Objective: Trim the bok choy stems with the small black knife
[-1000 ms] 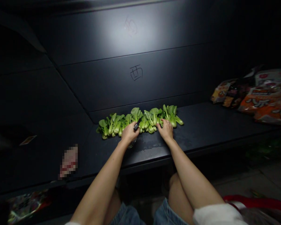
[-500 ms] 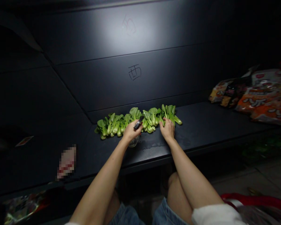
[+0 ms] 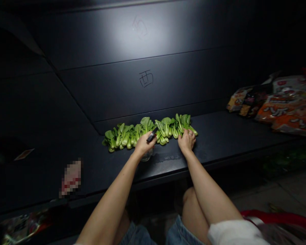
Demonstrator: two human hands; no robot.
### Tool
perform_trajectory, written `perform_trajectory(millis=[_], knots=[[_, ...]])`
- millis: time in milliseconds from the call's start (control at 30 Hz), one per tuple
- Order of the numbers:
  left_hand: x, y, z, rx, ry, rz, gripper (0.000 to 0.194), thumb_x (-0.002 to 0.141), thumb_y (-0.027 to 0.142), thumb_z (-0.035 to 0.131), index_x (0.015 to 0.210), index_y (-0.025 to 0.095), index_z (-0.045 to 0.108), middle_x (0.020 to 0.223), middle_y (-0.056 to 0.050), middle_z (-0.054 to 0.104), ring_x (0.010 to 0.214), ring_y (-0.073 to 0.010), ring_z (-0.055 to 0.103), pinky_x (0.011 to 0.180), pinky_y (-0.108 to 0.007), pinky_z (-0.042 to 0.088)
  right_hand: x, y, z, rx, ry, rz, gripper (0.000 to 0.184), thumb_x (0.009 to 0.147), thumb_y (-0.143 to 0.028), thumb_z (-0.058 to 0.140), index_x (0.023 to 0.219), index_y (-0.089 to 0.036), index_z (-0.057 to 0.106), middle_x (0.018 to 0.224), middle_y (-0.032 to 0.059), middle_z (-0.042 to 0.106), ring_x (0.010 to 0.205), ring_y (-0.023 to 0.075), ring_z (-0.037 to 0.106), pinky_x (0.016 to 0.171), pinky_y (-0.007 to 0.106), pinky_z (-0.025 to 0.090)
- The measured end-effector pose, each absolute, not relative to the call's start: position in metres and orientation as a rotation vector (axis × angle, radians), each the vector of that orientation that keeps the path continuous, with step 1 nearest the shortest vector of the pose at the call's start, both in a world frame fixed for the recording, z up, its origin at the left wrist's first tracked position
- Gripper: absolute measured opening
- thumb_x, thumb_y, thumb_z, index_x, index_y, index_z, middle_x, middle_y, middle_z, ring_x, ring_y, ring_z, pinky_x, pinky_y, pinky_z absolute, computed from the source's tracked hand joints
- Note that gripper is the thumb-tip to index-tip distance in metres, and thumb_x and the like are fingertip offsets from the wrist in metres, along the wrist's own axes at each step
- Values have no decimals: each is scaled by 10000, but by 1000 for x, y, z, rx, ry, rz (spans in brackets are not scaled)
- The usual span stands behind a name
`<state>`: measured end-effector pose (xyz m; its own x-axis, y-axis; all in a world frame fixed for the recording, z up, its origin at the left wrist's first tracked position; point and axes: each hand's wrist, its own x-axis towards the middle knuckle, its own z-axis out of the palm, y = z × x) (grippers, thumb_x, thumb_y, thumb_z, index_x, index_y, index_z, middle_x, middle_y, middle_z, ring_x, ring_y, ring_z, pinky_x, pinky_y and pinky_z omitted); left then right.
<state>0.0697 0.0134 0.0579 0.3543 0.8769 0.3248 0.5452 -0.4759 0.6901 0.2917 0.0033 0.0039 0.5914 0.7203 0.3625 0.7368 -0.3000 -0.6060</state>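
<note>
My left hand (image 3: 145, 144) is closed around a clear spray bottle (image 3: 147, 156) with a black spray head (image 3: 152, 135). It is in front of the middle of a row of green bok choy (image 3: 127, 136) lying side by side on a dark shelf (image 3: 165, 160). Leaves point to the back panel and pale stem ends face me. At the right end of the row, my right hand (image 3: 187, 141) has its fingers curled over the stems of the last bok choy (image 3: 193, 130). Its fingertips are partly hidden among them.
Orange and dark snack bags (image 3: 283, 109) are piled on the shelf's right side. A dark back panel (image 3: 112, 92) with a handwritten mark rises behind the row. To the left lie a small card (image 3: 24, 154) and a blurred-out item (image 3: 71, 177). Wet streaks mark the shelf near its front edge.
My right hand has slid a little to the right along the row, uncovering stems that were behind it. My left hand with the spray bottle has hardly moved. The bok choy row looks unchanged.
</note>
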Motion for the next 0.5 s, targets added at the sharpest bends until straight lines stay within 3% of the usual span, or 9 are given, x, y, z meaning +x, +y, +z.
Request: perform_trajectory(millis=[167, 267, 500], knots=[[70, 15, 56, 2055, 1179, 989, 245, 806, 411, 577, 908, 191, 616, 709, 12, 647, 558, -139, 628, 551, -224, 441, 306, 11, -4, -2055, -1170, 60, 472, 794, -196, 568, 1256, -101, 593, 1308, 221, 531, 1185, 314, 464, 931, 396, 393], [71, 14, 57, 1994, 1186, 985, 254, 790, 407, 594, 910, 184, 615, 706, 18, 640, 530, -133, 629, 542, -222, 443, 318, 17, -12, -1958, -1163, 15, 425, 774, -215, 584, 1184, -116, 638, 1206, 193, 603, 1127, 284, 508, 960, 393, 379], [73, 14, 56, 1924, 1156, 993, 267, 780, 400, 600, 913, 169, 610, 666, 23, 625, 511, -144, 638, 533, -233, 452, 335, 29, -22, -1790, -1020, 23, 401, 815, -252, 472, 1146, -118, 654, 1081, 172, 679, 948, 261, 594, 861, 377, 433]])
